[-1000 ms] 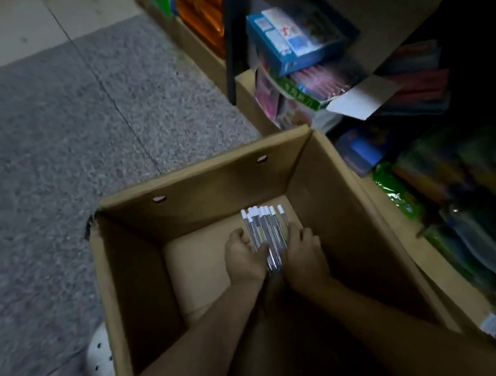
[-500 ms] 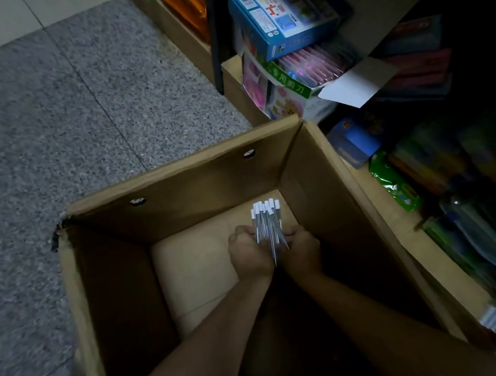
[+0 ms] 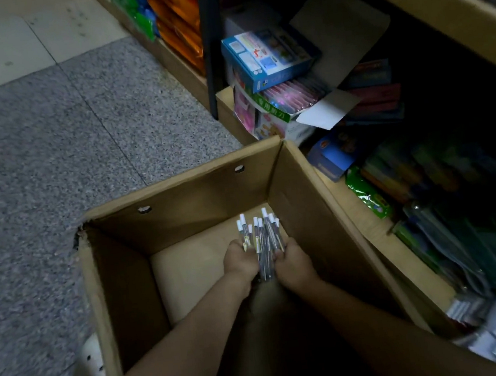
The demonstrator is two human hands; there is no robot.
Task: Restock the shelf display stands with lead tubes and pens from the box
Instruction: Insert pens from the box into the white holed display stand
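A tall open cardboard box [image 3: 198, 199] stands on the floor below me. Inside it, a bundle of several slim pens [image 3: 261, 235] with white caps points away from me. My left hand [image 3: 239, 262] grips the bundle from the left and my right hand [image 3: 293, 261] grips it from the right, both deep in the box above its bare bottom. The lower ends of the pens are hidden between my hands.
A wooden shelf unit [image 3: 378, 228] runs along the box's right side, its low tier packed with stationery packs. A blue box [image 3: 266, 57] sits on a pink-and-green box [image 3: 277, 107] behind. Grey speckled floor [image 3: 50, 148] lies to the left.
My hands have gathered the pens into a tighter, more upright bundle and lifted it slightly. The view has shifted, showing more of the shelf.
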